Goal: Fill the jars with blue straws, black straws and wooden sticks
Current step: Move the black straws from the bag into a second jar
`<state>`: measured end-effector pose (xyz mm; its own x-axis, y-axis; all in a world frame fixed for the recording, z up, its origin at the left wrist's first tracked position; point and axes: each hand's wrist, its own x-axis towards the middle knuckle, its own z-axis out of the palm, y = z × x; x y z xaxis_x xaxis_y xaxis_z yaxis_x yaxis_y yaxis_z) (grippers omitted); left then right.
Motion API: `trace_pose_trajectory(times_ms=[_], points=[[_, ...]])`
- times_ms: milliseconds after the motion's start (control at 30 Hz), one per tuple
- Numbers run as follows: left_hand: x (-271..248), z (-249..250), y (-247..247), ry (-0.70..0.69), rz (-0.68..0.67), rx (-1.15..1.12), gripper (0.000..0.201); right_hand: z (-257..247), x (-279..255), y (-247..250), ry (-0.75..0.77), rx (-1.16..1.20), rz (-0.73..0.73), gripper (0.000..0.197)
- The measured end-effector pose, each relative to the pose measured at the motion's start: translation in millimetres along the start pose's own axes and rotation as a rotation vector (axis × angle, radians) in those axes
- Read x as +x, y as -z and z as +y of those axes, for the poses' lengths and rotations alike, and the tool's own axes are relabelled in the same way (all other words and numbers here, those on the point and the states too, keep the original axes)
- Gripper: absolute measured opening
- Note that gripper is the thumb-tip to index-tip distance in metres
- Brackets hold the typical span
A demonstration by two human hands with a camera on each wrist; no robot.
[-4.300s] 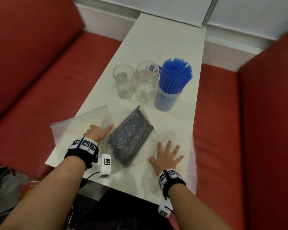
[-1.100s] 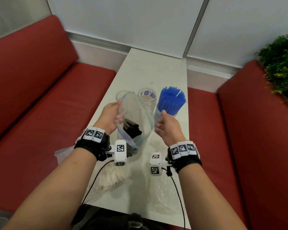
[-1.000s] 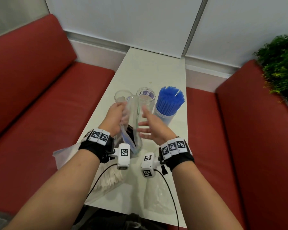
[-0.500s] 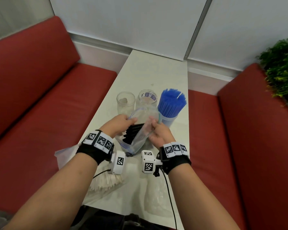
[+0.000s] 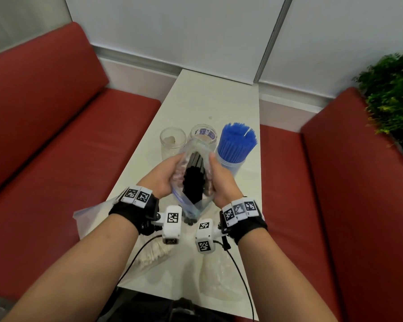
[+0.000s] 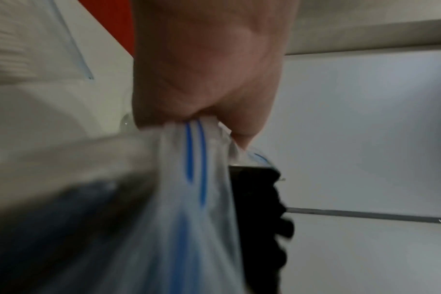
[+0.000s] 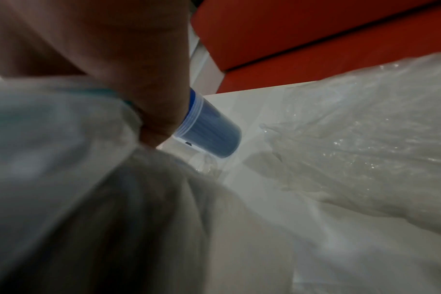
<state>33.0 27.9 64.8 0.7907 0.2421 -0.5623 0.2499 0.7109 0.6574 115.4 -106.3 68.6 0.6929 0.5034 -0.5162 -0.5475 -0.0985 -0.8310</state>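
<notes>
Head view: my left hand [image 5: 164,176] and right hand [image 5: 221,180] grip the clear bag [image 5: 196,182] from either side, fingers curled round it. The black straws [image 5: 193,180] stand between my palms. Two empty jars [image 5: 172,144] sit just beyond my fingertips, blue straws [image 5: 236,145] beside my right fingers.
</notes>
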Motion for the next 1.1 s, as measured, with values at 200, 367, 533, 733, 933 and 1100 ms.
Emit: trace_pose_trajectory(times_ms=[200,367,533,733,933,1100], points=[[-9.3,1.1,3.9,0.088,-0.079,0.221,0.056,2.7,4.0,-2.0,0.010,0.529,0.082,0.051],[-11.1,-8.4,16.3,0.244,-0.111,0.016,0.060,3.6,-2.1,-10.2,0.038,0.362,0.058,0.019],[-14.0,6.7,35.4,0.126,0.007,0.106,0.053,3.0,-12.3,-4.8,0.307,-0.457,0.056,0.069],[-22.0,32.4,57.9,0.111,-0.005,0.446,0.048,-10.3,-12.2,-5.9,0.395,-1.233,-0.093,0.092],[-12.4,13.1,71.0,-0.015,-0.025,0.346,0.018,26.0,3.2,4.1,0.313,-1.066,-0.189,0.090],[6.7,-20.0,70.1,-0.272,0.289,0.430,0.017,53.3,14.5,4.3,0.254,-0.956,-0.076,0.078]])
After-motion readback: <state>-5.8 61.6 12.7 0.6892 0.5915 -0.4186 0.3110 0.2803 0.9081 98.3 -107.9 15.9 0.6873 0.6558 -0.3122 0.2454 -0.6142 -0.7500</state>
